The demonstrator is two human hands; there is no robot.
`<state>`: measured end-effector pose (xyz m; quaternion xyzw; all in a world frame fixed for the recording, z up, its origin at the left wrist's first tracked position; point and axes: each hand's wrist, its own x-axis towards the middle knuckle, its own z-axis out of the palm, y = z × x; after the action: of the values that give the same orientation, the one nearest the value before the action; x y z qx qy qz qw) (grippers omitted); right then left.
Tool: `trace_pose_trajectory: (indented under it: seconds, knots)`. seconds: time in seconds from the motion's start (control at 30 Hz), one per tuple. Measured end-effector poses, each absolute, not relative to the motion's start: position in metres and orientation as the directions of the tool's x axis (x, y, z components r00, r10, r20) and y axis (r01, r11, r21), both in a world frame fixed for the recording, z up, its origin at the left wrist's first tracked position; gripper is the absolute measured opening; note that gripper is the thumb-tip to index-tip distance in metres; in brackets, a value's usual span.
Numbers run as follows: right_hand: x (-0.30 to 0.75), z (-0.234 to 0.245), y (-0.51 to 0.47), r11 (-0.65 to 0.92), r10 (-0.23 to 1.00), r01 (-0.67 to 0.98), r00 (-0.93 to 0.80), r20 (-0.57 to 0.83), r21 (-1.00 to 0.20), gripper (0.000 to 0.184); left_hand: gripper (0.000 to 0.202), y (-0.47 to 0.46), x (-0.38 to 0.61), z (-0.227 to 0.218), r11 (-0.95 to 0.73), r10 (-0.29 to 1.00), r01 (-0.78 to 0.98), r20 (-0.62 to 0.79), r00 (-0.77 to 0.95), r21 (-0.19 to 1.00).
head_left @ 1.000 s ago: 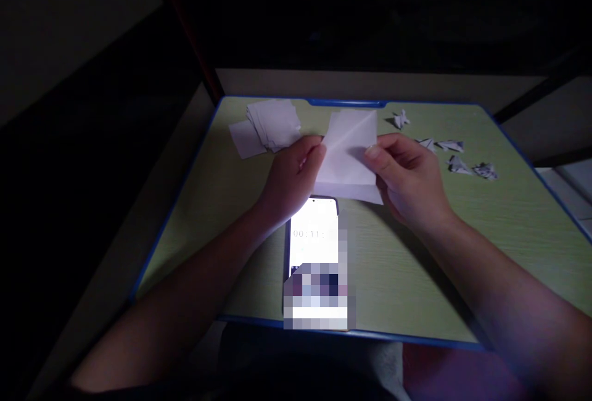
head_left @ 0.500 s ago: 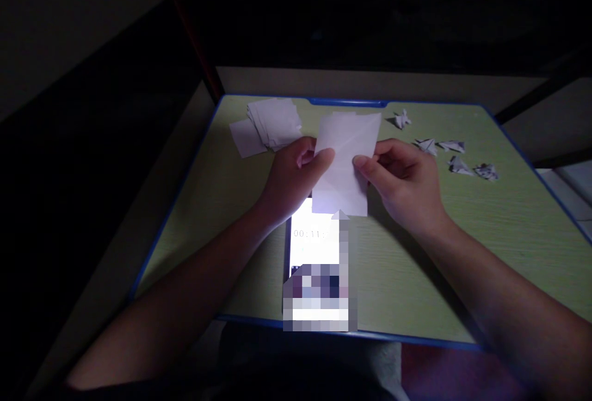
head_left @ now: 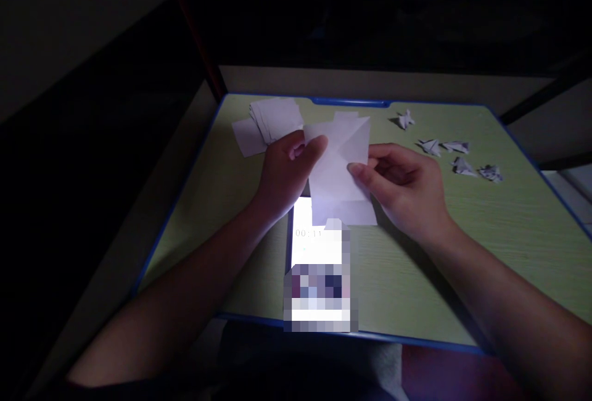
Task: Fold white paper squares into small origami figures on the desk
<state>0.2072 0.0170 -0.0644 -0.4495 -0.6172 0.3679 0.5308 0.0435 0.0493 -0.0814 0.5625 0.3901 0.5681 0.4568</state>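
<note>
Between my two hands, above the table, is a white sheet of paper [head_left: 340, 169] with faint diagonal and crosswise creases. My left hand [head_left: 291, 163] pinches its left edge, thumb lying on the front face. On the right edge, my right hand [head_left: 402, 185] grips it with the thumb in front and the fingers behind, partly hidden. The sheet's lower end covers part of a lit phone [head_left: 319, 250], whose screen shows timer digits.
A pale green table [head_left: 222, 253] with a blue rim lies under everything. At the back left rests a stack of white paper [head_left: 277, 118]. Several small folded paper pieces, among them one at the back [head_left: 405, 119] and a patterned one [head_left: 490, 173], lie at the right.
The paper has tilted: its upper end has shifted left and its lower right corner has swung right. My left hand has moved slightly left and up along the edge.
</note>
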Motion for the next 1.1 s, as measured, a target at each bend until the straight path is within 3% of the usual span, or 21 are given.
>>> trace_pose_trajectory:
  seconds: [0.17,0.3,0.47,0.7,1.1]
  knots:
    - [0.207,-0.065,0.014,0.405,0.909,0.230,-0.002,0.416,-0.885,0.022,0.030,0.051,0.043,-0.082,-0.216,0.973,-0.076,0.221,0.064,0.973]
    - [0.212,-0.069,0.011,0.522,0.846,0.397,-0.124,0.519,-0.755,0.023,0.035,0.051,0.045,-0.081,-0.135,0.990,-0.083,0.138,0.033,0.987]
    - [0.215,-0.068,0.010,0.618,0.771,0.504,-0.236,0.592,-0.603,0.025,0.026,0.049,0.047,-0.075,-0.036,0.999,-0.162,0.040,0.020,0.986]
    - [0.217,-0.067,0.011,0.614,0.770,0.493,-0.202,0.606,-0.616,0.030,0.019,0.046,0.046,-0.073,0.002,0.998,-0.185,0.011,0.066,0.983]
    - [0.218,-0.069,0.013,0.702,0.712,0.442,-0.431,0.554,-0.558,0.049,0.018,0.043,0.048,-0.070,0.029,0.994,-0.203,-0.006,0.111,0.979]
